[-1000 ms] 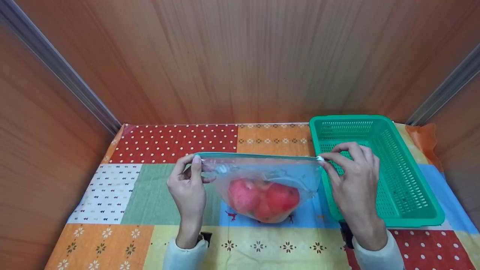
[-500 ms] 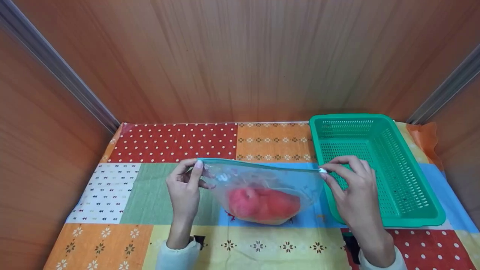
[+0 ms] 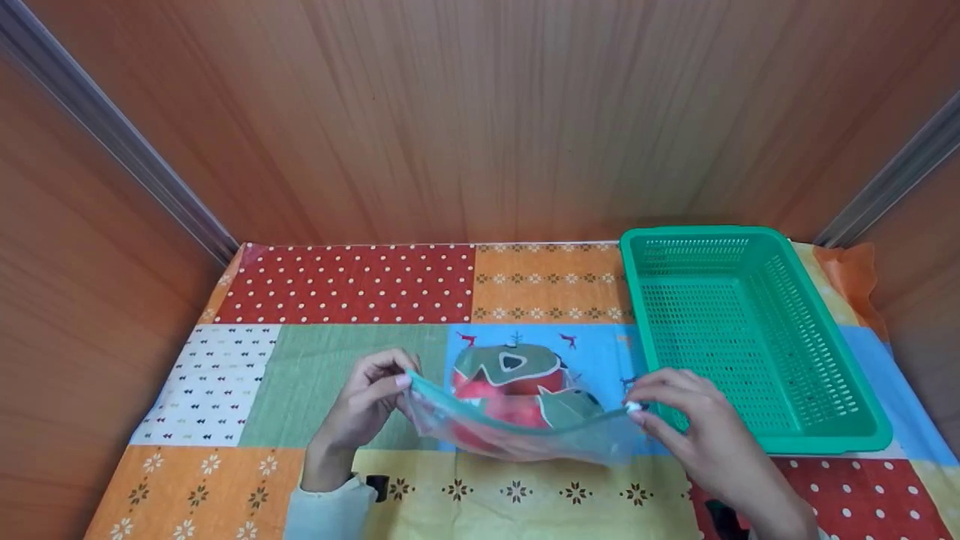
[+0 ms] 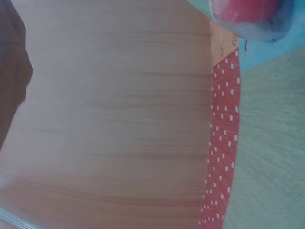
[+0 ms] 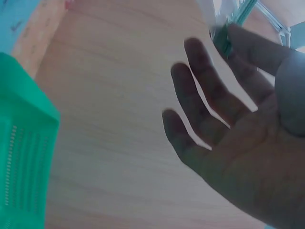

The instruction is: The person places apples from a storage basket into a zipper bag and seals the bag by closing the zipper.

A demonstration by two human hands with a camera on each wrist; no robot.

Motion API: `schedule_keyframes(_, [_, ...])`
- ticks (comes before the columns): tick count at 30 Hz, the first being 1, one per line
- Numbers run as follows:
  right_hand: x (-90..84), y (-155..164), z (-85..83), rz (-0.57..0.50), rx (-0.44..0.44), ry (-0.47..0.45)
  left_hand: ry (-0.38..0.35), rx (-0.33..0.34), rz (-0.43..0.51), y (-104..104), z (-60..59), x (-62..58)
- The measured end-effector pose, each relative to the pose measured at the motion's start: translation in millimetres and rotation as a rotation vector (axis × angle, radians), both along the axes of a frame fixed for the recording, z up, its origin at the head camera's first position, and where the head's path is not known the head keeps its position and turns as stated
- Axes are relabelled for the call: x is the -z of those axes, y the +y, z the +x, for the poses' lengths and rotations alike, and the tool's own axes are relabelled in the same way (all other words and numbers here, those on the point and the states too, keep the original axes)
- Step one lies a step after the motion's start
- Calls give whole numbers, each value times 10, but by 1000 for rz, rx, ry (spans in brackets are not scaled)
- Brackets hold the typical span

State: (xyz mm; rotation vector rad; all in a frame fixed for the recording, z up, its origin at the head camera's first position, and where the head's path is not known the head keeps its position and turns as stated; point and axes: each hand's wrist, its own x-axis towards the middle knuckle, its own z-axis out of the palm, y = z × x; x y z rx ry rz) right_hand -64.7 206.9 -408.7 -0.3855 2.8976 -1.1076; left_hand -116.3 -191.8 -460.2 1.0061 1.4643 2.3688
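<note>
The zip bag [image 3: 517,420] of red fruit [image 3: 501,401] lies near-centre on the bench [image 3: 225,480], its green seal looking closed (judging by the straight strip). Left hand [image 3: 367,405] and right hand [image 3: 679,412] each pinch an end; the green basket [image 3: 750,337], right, is not yet filled.

I count two hands of mine: my left hand [image 3: 367,394] at the near left and my right hand [image 3: 694,420] at the near right. There is one clear zip bag [image 3: 517,427] between them. Inside it I see red fruit [image 3: 499,409], but how many pieces I cannot tell through the plastic. One green basket [image 3: 817,435] sits at the far right. One patchwork cloth [image 3: 345,285] covers the one table.
</note>
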Motion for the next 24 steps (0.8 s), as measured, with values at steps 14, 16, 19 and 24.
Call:
schedule_keyframes(14, [361, 119, 8, -60, -333, -541, 23, 413, -48, -126, 9, 290])
schedule_keyframes(16, [395, 126, 0, -91, -331, -561, 15, 413, -46, -121, 0, 299])
schedule_keyframes(19, [448, 117, -26, -124, -314, -516, -18, 301, -118, -107, -16, 291])
schedule_keyframes(24, [530, 23, -82, -115, -146, -362, -244, -166, -480, 25, -53, 284])
